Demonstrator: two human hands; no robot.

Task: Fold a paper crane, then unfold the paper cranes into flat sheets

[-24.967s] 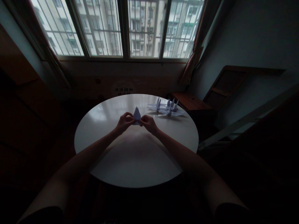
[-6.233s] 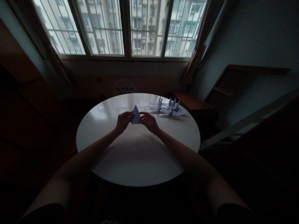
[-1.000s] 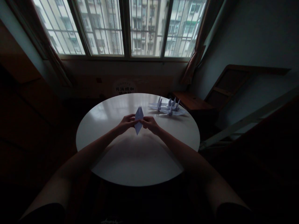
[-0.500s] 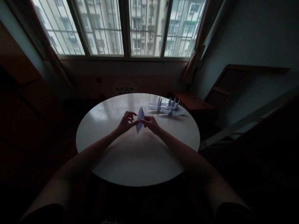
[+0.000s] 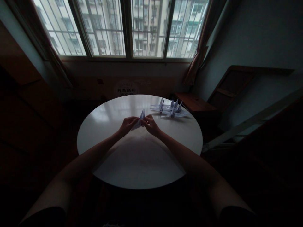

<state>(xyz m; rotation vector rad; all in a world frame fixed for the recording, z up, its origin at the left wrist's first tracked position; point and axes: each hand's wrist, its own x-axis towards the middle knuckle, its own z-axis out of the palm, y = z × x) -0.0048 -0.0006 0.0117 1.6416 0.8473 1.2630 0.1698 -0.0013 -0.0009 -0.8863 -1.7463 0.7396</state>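
A pale folded paper, slim and pointed, is held up over the middle of the round white table. From its left side my left hand pinches it, thumb and fingers closed. My right hand grips it from the right, fingers bent around its edge. One point of the paper rises above the fingertips, and another juts down to the left below my left hand. The fingers hide its middle folds.
Several folded paper cranes stand together at the table's far right. Behind the table is a cardboard box with printed characters, under the barred window. A low wooden cabinet stands past the right rear edge.
My left fingers, spread beside the paper before, have closed on it. The paper has turned, and its lower point now slants left instead of straight down.
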